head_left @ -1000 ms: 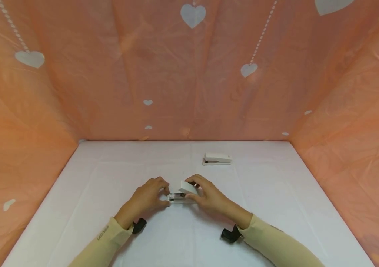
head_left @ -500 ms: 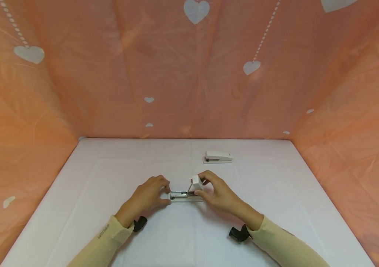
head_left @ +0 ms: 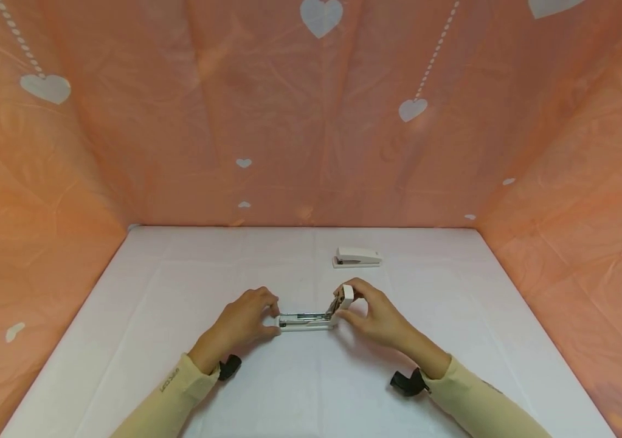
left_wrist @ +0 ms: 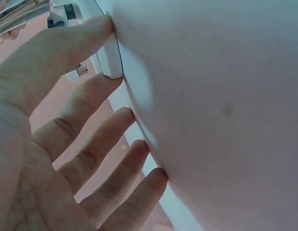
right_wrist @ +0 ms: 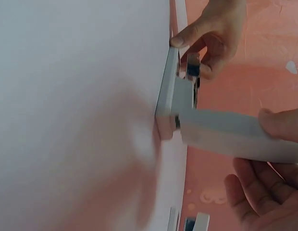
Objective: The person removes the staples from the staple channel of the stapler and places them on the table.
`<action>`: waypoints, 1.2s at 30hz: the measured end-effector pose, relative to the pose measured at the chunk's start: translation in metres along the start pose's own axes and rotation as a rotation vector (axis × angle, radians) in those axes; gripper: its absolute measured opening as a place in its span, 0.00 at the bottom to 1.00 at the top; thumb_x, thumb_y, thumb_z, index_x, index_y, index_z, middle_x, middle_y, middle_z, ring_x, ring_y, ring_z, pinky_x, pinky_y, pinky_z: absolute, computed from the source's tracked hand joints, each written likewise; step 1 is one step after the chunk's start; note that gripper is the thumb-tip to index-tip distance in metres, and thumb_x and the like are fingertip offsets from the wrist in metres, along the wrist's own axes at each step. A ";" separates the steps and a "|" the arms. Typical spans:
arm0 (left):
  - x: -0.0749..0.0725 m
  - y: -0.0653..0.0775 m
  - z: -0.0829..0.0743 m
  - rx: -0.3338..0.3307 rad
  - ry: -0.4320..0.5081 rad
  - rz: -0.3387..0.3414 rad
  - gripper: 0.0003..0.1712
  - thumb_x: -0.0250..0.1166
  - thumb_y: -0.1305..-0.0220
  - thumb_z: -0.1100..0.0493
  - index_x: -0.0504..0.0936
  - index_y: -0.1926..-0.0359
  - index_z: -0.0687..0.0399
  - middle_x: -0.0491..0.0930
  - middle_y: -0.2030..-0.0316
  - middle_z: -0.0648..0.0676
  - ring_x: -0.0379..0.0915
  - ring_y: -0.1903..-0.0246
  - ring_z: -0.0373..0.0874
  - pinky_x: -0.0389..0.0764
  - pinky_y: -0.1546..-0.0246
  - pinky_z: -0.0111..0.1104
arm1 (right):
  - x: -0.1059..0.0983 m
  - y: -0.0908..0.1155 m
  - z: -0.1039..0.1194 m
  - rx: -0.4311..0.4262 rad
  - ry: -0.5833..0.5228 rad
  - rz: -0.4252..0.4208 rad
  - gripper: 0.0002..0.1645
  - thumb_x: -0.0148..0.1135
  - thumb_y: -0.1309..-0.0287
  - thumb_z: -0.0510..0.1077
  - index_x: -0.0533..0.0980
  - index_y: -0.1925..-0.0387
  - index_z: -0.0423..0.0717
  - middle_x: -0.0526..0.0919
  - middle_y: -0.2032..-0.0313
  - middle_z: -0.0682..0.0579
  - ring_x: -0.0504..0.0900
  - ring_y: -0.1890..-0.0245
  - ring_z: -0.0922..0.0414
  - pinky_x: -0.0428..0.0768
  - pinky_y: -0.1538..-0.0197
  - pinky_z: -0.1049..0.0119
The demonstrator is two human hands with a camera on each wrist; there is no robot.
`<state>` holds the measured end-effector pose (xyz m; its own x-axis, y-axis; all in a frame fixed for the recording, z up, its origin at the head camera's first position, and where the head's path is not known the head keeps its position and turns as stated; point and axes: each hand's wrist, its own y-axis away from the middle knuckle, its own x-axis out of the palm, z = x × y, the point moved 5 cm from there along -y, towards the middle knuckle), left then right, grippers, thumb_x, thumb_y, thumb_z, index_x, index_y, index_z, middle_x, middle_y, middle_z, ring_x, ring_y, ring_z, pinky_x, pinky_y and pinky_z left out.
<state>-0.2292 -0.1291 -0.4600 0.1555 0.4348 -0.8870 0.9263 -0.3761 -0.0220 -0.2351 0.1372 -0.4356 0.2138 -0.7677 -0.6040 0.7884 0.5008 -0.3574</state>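
Note:
A white stapler (head_left: 306,328) lies on the table in front of me, its lid swung up and its metal staple channel (head_left: 305,317) exposed. My left hand (head_left: 242,319) holds the left end of the base between thumb and index finger; the left wrist view shows the other fingertips touching the white tabletop. The raised lid (right_wrist: 230,132) is pinched between thumb and fingers of my right hand (head_left: 379,313). In the right wrist view the lid stands out roughly square from the base (right_wrist: 169,96). Whether staples sit in the channel is too small to tell.
A second white stapler (head_left: 357,258) with its lid down stands farther back, right of centre. White cloth covers the table (head_left: 190,267). Orange sheets with pale hearts (head_left: 311,134) hang behind and at both sides. Each wrist carries a small black camera (head_left: 409,383).
My right hand has moved right, swinging the lid from low over the base to upright and past it at the right end. The left hand stays on the base.

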 end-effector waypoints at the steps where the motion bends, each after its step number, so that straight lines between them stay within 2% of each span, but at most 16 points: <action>1: -0.001 0.000 0.000 0.004 -0.004 -0.003 0.17 0.86 0.47 0.54 0.84 0.66 0.44 0.83 0.49 0.47 0.78 0.45 0.52 0.83 0.56 0.51 | -0.002 0.001 -0.002 0.009 0.002 -0.003 0.23 0.78 0.41 0.33 0.79 0.47 0.47 0.87 0.53 0.55 0.83 0.50 0.57 0.82 0.42 0.55; 6: -0.002 -0.001 0.001 0.011 -0.013 -0.005 0.17 0.86 0.47 0.53 0.83 0.67 0.43 0.83 0.50 0.46 0.78 0.45 0.52 0.83 0.58 0.51 | -0.010 0.005 -0.009 0.037 0.007 0.002 0.22 0.80 0.41 0.35 0.80 0.48 0.48 0.87 0.52 0.59 0.84 0.46 0.58 0.82 0.40 0.56; 19: -0.001 -0.001 0.001 0.006 -0.007 0.002 0.16 0.86 0.46 0.53 0.84 0.65 0.44 0.82 0.51 0.46 0.78 0.45 0.52 0.82 0.56 0.51 | -0.024 0.017 -0.023 0.096 0.055 0.028 0.21 0.79 0.40 0.35 0.82 0.48 0.51 0.88 0.53 0.60 0.83 0.48 0.57 0.79 0.40 0.55; 25: -0.002 0.000 0.001 0.015 -0.001 -0.003 0.17 0.86 0.46 0.54 0.84 0.65 0.44 0.82 0.51 0.46 0.78 0.44 0.53 0.83 0.55 0.53 | -0.027 0.020 -0.026 0.085 0.095 0.031 0.23 0.80 0.42 0.34 0.81 0.49 0.52 0.88 0.53 0.60 0.83 0.48 0.58 0.80 0.40 0.53; 30: -0.002 0.001 -0.001 0.028 -0.004 -0.005 0.17 0.86 0.46 0.54 0.83 0.65 0.45 0.82 0.51 0.47 0.78 0.45 0.53 0.82 0.57 0.51 | -0.028 0.023 -0.028 0.060 0.125 0.047 0.23 0.81 0.44 0.34 0.81 0.50 0.51 0.87 0.53 0.60 0.83 0.50 0.59 0.81 0.41 0.53; 36: -0.002 0.002 -0.002 0.030 -0.007 -0.007 0.17 0.86 0.46 0.55 0.83 0.65 0.45 0.82 0.51 0.47 0.78 0.46 0.53 0.82 0.59 0.49 | -0.029 0.027 -0.033 0.079 0.152 0.091 0.20 0.81 0.42 0.37 0.81 0.52 0.52 0.85 0.55 0.62 0.82 0.53 0.61 0.81 0.44 0.55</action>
<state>-0.2274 -0.1291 -0.4574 0.1466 0.4321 -0.8898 0.9166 -0.3977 -0.0421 -0.2393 0.1860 -0.4514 0.2017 -0.6488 -0.7338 0.8139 0.5278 -0.2429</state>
